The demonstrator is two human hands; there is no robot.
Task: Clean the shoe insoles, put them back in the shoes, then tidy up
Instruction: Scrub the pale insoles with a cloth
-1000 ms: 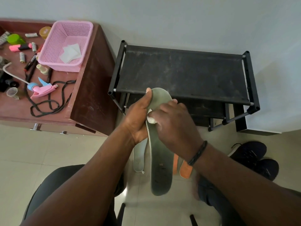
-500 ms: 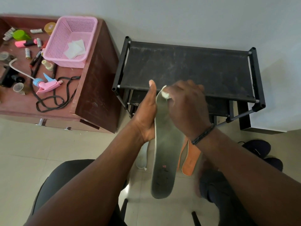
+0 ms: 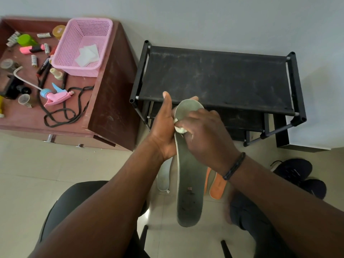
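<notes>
**Item: grey insole, held for wiping — hazards and surroundings**

Right hand: fingers curled round a small white wipe, pressing it on the upper part of the grey insole.

Left hand: grips the insole's left edge near the toe end, thumb straight up, fingertips showing behind the tip. The insole hangs heel-down between the knees, above the floor.

Risks, as judged:
- The long lower end is unsupported; hard strokes may bend it or pull it from the left hand's grip.
- The wipe is small and bunched; it may slip out or leave the dark-marked heel uncleaned.
- A dropped insole would likely land on those lying below and pick up dirt.

Nearby:
- White insole and orange insoles on the floor, just behind the held one.
- Black shoes on the floor at right, near the right forearm.
- Black shoe rack directly ahead, close to the raised toe end.
- Tabletop at left: pink basket with spare white wipes, pink spray head, black laces, markers and small bottles. Reaching these means crossing over the left arm.
</notes>
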